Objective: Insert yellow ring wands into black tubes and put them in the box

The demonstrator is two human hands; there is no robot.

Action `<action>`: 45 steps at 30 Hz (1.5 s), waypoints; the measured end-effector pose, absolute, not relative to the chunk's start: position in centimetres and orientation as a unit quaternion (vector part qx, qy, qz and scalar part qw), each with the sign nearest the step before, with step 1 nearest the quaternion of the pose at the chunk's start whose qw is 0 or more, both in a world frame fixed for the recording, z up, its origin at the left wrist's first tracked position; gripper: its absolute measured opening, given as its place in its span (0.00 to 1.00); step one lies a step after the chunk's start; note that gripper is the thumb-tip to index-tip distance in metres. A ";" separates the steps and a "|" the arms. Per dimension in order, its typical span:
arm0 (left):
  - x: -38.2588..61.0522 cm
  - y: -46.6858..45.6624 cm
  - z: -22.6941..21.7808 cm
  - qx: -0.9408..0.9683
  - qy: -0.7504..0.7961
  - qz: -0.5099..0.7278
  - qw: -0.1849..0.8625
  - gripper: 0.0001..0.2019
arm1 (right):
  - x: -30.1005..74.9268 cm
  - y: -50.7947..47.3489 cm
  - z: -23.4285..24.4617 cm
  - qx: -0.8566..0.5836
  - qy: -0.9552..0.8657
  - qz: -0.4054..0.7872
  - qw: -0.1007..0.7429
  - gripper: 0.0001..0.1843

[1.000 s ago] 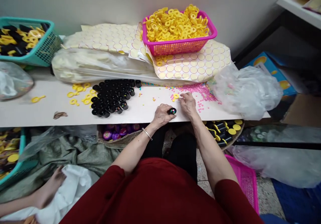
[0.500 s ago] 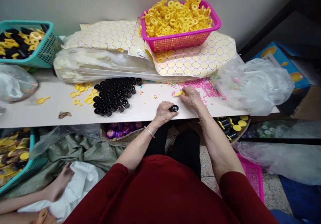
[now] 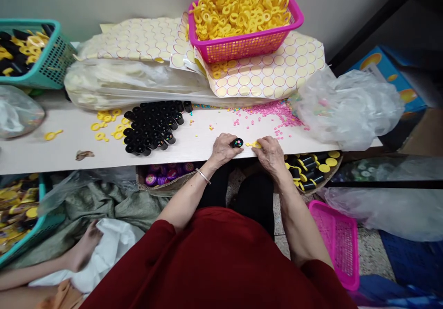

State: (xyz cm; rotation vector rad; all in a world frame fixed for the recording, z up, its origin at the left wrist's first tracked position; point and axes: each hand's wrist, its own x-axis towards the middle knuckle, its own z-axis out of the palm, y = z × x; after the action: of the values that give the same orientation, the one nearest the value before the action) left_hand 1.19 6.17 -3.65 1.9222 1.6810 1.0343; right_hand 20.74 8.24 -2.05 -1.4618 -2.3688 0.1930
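Note:
Near the table's front edge my left hand [image 3: 223, 149] is closed around a small black tube [image 3: 237, 142], its open mouth showing coloured beads. Just to its right, my right hand [image 3: 271, 154] pinches a yellow ring-shaped piece [image 3: 254, 144] with a short stem that points at the tube; a small gap separates the two. Several black tubes [image 3: 148, 126] stand packed together left of my hands, some with beads inside. Loose yellow ring pieces [image 3: 104, 117] lie beside that group. Pink beads [image 3: 277, 112] are spread behind my right hand.
A pink basket [image 3: 245, 50] heaped with yellow rings sits on sticker sheets [image 3: 266, 78] at the back. A teal basket [image 3: 55, 59] stands far left, a clear plastic bag [image 3: 349, 110] at right. Below are boxes with purple items [image 3: 166, 175] and capped black tubes [image 3: 311, 170]. Another person's foot [image 3: 85, 249] shows lower left.
My right hand has come back from the pink beads toward the table's front edge with the yellow ring piece, now beside the tube. My left hand keeps holding the tube. The view has shifted slightly.

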 end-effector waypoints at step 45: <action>0.9 6.2 -3.0 0.594 0.548 0.475 0.348 0.12 | 15.2 7.8 1.3 -0.452 -0.801 0.279 0.277 0.11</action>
State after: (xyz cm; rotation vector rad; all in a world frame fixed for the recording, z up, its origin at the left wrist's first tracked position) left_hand 0.88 6.21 -2.99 1.5404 1.4205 1.2305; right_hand 15.23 7.83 1.27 -1.2146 -2.1502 0.7498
